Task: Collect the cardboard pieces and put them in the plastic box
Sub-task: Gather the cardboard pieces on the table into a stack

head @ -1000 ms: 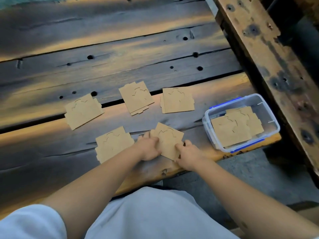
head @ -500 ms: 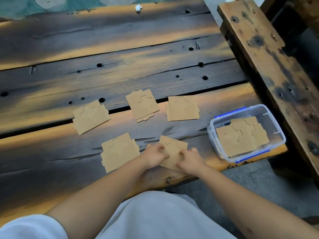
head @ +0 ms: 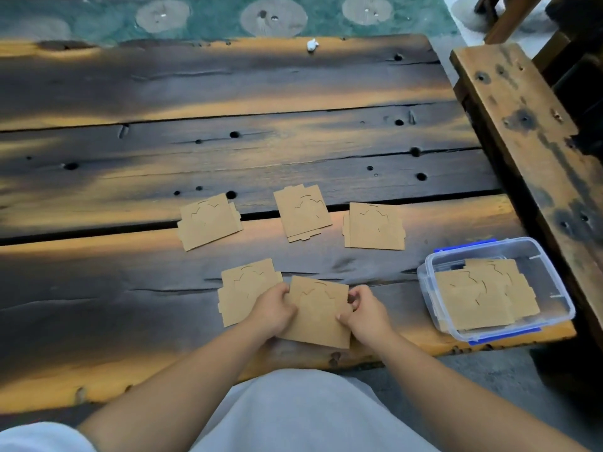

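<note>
- The held cardboard piece sits at the near edge of the tabletop, roughly at 6 o'clock in the view, and carries thin curved cut lines but no writing that can be read.
- Its long axis runs nearly toward and away from the person, tipped slightly so its far edge leans toward 1 o'clock; whether it lies flat on the wood or is lifted a little cannot be told.
- The left hand grips the piece's left edge with curled fingers, thumb on top.
- The right hand pinches its right edge, fingers bent around the rim.
- Just at 9 o'clock of the held piece, partly under the left hand, lies a second cardboard piece, flat on the wood.
- Three more pieces lie in a row farther out: one at 11 o'clock, one at 12 o'clock, and one at 1 o'clock, each apart from the others.
- At 3 o'clock stands the plastic box, clear with blue clips, lid off, near the tabletop's right corner; several cardboard pieces lie overlapped inside.
- A wooden bench runs along the right side.
- A small white scrap rests at the tabletop's far edge.
</note>
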`<state>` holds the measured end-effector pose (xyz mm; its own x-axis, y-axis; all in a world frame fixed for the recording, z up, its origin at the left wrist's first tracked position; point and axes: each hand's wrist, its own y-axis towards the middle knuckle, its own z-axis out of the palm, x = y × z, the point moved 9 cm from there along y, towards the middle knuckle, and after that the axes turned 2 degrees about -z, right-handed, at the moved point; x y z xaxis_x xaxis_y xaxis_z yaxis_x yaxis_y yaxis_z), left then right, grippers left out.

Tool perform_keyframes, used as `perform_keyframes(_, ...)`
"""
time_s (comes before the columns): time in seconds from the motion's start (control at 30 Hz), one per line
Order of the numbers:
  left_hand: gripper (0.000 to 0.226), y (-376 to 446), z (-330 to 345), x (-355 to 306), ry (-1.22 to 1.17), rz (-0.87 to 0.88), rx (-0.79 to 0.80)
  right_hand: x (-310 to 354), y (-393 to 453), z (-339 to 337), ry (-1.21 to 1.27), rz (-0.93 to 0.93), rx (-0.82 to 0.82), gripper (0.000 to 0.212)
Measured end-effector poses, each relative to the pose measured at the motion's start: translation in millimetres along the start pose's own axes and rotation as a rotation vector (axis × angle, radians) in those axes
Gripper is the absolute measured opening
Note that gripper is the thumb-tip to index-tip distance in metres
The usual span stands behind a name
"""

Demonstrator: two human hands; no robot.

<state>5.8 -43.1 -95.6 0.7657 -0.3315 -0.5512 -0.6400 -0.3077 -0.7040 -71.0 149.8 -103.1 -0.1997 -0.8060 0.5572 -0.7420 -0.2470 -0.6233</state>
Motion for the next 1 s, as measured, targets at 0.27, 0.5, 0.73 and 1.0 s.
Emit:
perform_keyframes(0.27,0.013,-12.4,-47.0,40.6,-0.003,-0.049,-0.190,62.3,10.8,33.7,-0.095,-0.164,0.078,0.029)
perform_keyframes(0.5,0.042,-13.8,-75.5,78.2,-0.058,-0.166,-0.323,99.5,31.0,69.8,-0.228,-0.186,0.122,0.045)
perform_keyframes(0.73,0.042,1.5,-98.0,94.8,-0.113,-0.233,-0.394,118.1,52.3,88.9,-0.289,-0.173,0.106,0.047)
perform_keyframes(1.0,0.038,12.2,-105.5,105.2,-0.107,-0.217,-0.438,129.8,70.1,106.4,-0.338,-0.175,0.130,0.039)
